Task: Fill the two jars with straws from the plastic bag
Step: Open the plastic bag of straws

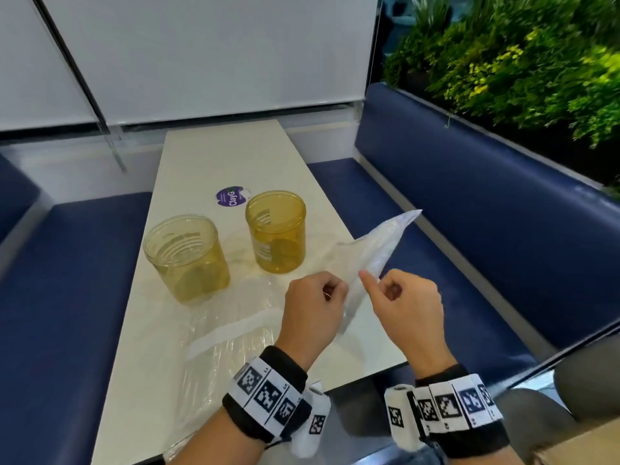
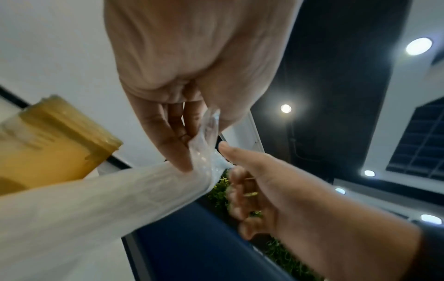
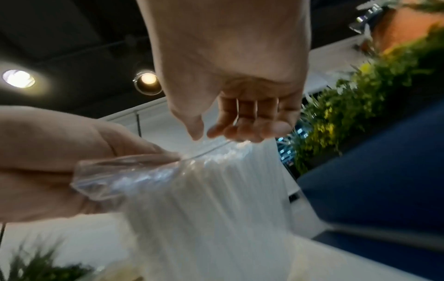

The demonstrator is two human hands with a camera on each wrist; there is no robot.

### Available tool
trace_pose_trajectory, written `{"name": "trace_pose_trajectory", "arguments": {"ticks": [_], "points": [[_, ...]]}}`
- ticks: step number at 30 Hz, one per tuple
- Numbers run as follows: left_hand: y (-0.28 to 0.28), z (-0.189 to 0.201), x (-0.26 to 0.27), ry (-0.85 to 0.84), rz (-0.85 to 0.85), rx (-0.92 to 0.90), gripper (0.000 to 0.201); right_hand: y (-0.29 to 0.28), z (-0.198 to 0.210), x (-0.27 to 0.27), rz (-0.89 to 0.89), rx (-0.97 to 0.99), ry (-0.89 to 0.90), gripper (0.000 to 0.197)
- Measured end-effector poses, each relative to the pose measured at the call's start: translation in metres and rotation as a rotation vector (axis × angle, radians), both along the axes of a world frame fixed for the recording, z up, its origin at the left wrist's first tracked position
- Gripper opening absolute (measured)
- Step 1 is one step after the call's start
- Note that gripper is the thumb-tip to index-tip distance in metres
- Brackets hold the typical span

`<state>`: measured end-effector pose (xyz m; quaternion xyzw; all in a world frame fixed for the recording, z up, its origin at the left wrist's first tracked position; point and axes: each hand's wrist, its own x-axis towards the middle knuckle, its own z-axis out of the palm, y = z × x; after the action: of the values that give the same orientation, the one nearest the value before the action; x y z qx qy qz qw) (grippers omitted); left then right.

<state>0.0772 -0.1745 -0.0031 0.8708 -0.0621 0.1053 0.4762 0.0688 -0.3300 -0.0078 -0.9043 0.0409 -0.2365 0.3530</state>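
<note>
Two empty amber jars stand on the white table (image 1: 214,156), one at the left (image 1: 188,260) and one to its right (image 1: 276,233). Above the table's right edge, a clear plastic bag (image 1: 382,243) of white straws slants up to the right. My left hand (image 1: 330,292) pinches its near end between thumb and fingers. My right hand (image 1: 375,283) is beside it, its thumb against the bag's mouth and its curled fingers at the plastic edge. In the left wrist view, the bag (image 2: 96,199) runs from both hands towards a jar (image 2: 55,140). The right wrist view shows straws packed inside the bag (image 3: 204,199).
A second, flat clear bag (image 1: 228,347) lies on the table by my left wrist. A round purple sticker (image 1: 231,197) sits behind the jars. Blue benches flank the table at the left (image 1: 67,263) and right (image 1: 469,196). Plants (image 1: 520,62) stand behind the right bench.
</note>
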Motion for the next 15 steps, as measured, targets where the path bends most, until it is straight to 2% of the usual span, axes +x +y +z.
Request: {"name": "trace_pose_trajectory", "arguments": {"ticks": [3,10,15], "points": [[-0.005,-0.002,-0.004,0.061,-0.075,-0.082,0.018,0.009,-0.004,0.002,0.078,0.214,0.107,0.037],[-0.004,0.005,-0.003,0.207,-0.205,-0.131,0.017,0.008,0.008,0.006,0.179,0.019,0.233,0.031],[-0.005,0.017,-0.005,0.255,-0.085,-0.272,0.016,0.010,0.017,0.002,0.218,0.066,0.179,0.029]]}}
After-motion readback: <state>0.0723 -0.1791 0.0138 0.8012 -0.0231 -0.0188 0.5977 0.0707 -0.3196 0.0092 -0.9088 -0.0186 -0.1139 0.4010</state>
